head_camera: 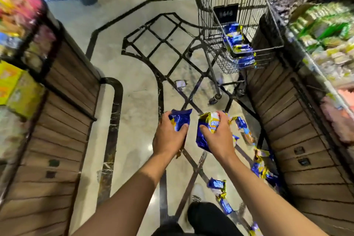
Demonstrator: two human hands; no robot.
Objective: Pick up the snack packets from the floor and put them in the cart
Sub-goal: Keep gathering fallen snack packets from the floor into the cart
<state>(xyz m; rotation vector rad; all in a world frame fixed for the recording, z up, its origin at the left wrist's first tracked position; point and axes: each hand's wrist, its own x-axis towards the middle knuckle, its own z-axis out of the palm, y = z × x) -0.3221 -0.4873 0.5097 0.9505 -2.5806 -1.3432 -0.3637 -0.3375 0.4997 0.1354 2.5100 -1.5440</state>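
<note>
My left hand grips a blue and gold snack packet, held above the floor. My right hand grips another blue and gold packet beside it. Several more packets lie on the floor at the lower right, among them one near my foot and a pile against the right-hand shelf base. The wire cart stands ahead on the right, well beyond both hands, with several blue packets inside its basket.
Wooden-fronted display stands line both sides of the aisle, the left one stacked with colourful goods and the right one with green packs. A small white paper scrap lies on the marble floor. My dark shoe is at the bottom.
</note>
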